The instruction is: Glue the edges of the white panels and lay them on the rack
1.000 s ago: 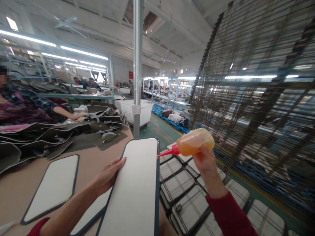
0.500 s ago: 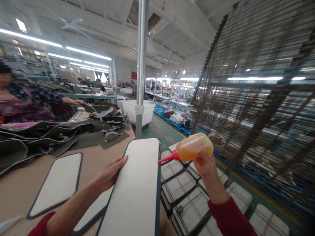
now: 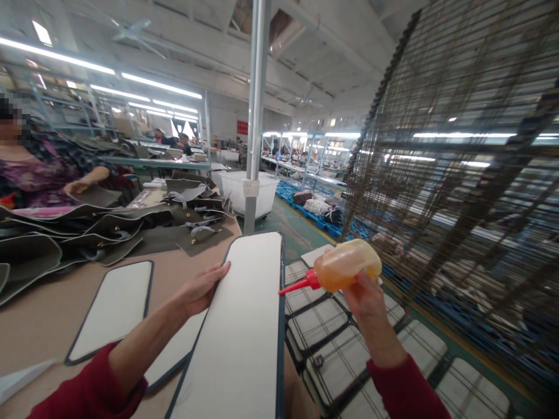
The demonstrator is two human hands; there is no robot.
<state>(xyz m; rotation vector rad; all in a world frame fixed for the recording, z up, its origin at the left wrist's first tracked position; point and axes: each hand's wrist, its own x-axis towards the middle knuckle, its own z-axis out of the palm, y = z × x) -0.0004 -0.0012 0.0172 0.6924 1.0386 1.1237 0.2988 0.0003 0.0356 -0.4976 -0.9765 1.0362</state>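
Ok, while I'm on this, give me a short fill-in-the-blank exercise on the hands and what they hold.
The translucent plastic bottle of amber liquid is held in the person's ____ hand.
Its tapered plastic nozzle is ____ in colour.
The bare left hand grips the long white dark-edged panel along its ____ edge, as pictured.

Missing words: right; red; left.

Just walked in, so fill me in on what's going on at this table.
A person's left hand has its grip on the left edge of a dark-edged white panel. The right hand holds a squeeze bottle of amber liquid, its red nozzle at the panel's right edge; whether it touches is unclear. Another panel lies on the table to the left. Beyond the dark pieces is a co-worker.
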